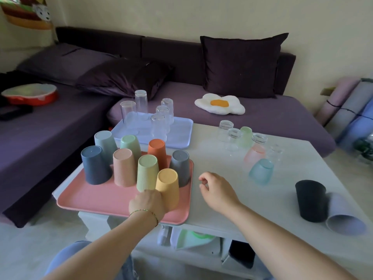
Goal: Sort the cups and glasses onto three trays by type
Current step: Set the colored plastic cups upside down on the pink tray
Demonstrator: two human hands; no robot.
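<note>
Fingers of left hand (147, 203) wrapped round yellow cup (167, 186), upside down on pink tray (96, 199) | right hand (218, 188) loosely curled, empty, over table (212, 158) | risk: knocking grey cup (180, 166) just beside; tipping tray, seemingly overhanging table edge | around: glasses (159, 122) on blue tray (181, 128); black cup (310, 201), lilac cup (343, 217) unsorted at right; third tray unseen

White low table (218, 158). Near left: pink tray (101, 197), its near edge overhanging the tabletop. Far left: pale blue tray (181, 126). Far right, loose on top: clear glasses (232, 136) among frosted cups (261, 171). Near right: black cup (310, 201) inverted, touching lilac cup (343, 217) lying on its side.
</note>
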